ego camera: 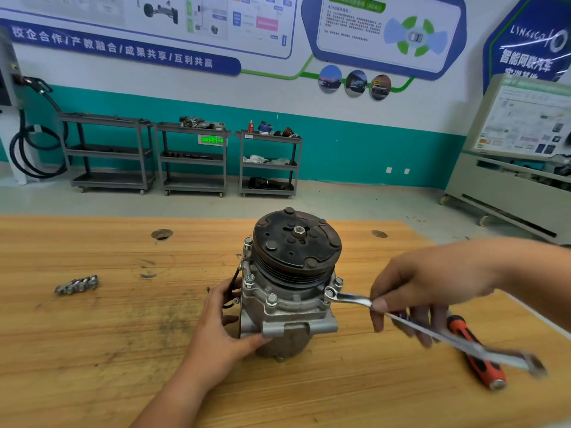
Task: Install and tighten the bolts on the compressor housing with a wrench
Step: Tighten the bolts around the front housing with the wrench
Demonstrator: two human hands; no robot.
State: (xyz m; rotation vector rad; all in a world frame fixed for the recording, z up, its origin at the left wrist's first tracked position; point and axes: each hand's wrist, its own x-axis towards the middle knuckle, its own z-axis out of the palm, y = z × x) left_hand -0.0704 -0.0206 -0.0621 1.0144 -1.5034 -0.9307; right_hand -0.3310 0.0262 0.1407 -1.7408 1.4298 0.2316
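Compressor [290,291] is standing upright in the middle of the wooden bench [123,350], about midway between its left and right edges, with the black pulley [296,242] facing up.

- Flanged bolts [272,298] are sitting in lugs around the grey housing just below the pulley, several of them showing on the front and left.
- Left hand [225,322] is gripping the housing's left side. The thumb is pressing across the front bracket and the fingers are wrapping behind, out of view.
- Right hand [414,291] is pinching the wrench [355,299] partway along its shaft, thumb on the near side and fingers curling over the top.
- The wrench's ring end is sitting over a bolt on the housing's front right lug. Its free end is pointing toward the bench's near right corner and is blurring, so its shape is probably an open jaw, not certain.
- An orange and black screwdriver [475,353] is lying near the right edge, passing under the wrench shaft.
- Loose bolts [77,284] are lying in a small row toward the left edge, well apart from the compressor.
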